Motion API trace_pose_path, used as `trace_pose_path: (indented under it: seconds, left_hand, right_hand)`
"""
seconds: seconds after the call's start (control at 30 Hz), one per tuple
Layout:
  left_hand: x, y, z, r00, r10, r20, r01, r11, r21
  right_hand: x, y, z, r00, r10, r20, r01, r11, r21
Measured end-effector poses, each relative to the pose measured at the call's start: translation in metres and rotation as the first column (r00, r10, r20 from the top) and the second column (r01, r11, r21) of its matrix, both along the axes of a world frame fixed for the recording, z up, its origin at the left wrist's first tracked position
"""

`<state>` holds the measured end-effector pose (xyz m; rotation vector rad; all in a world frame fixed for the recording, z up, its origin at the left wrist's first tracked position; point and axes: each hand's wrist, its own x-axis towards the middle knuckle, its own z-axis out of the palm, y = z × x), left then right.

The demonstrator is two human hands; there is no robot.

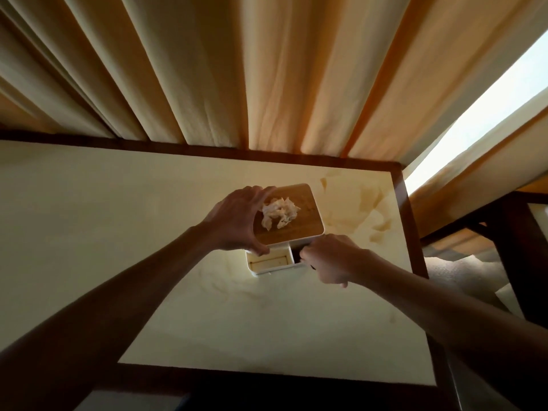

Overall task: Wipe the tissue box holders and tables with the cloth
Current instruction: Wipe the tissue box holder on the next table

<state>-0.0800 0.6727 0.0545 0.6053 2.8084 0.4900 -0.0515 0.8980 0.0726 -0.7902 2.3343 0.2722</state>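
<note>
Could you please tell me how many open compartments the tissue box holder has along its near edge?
2: a wide pale compartment below the left hand, and a narrow dark compartment partly hidden by the right hand.

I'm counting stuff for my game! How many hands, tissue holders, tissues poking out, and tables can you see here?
Hands: 2, the left hand and the right hand
Tissue box holder: 1
Tissue sticking out of its lid: 1
Table: 1, and part of another at the right
Total: 5, or 6 with the partly seen table
</note>
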Motion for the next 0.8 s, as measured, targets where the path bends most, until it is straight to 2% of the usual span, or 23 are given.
trace_pose_path:
  seconds: [0.13, 0.3, 0.43, 0.53, 0.63, 0.73, 0.8]
  left_hand:
    - [0.001, -0.002, 0.0, 1.0, -0.009, 0.015, 0.009, 1.0, 0.007]
    - [0.004, 0.002, -0.002, 0.999, 0.026, -0.021, -0.026, 0.999, -0.026]
    - [0.003, 0.004, -0.001, 0.999, 0.044, -0.016, -0.045, 0.998, -0.04]
    - [0.003, 0.003, 0.0, 0.998, 0.057, 0.013, -0.057, 0.998, -0.028]
    - [0.004, 0.003, 0.001, 0.999, 0.053, 0.002, -0.053, 0.998, -0.014]
    - [0.005, 0.005, 0.0, 0.998, 0.051, -0.034, -0.051, 0.999, -0.017]
    - [0.005, 0.006, 0.0, 0.997, 0.052, -0.049, -0.053, 0.999, -0.01]
  right_hand:
    - [0.0, -0.004, 0.002, 0.998, -0.033, 0.062, 0.031, 0.999, 0.028]
    - [0.002, -0.014, -0.007, 1.0, -0.029, -0.001, 0.029, 1.0, -0.008]
    - [0.0, -0.014, 0.014, 0.992, -0.062, 0.107, 0.071, 0.995, -0.076]
    - [-0.005, -0.002, 0.017, 0.992, -0.112, 0.054, 0.116, 0.991, -0.067]
    - [0.012, -0.011, 0.001, 0.988, -0.111, -0.11, 0.102, 0.991, -0.086]
    - [0.028, -0.027, -0.015, 0.919, -0.374, -0.126, 0.336, 0.909, -0.245]
    - [0.025, -0.028, -0.011, 0.887, -0.458, -0.067, 0.416, 0.853, -0.316]
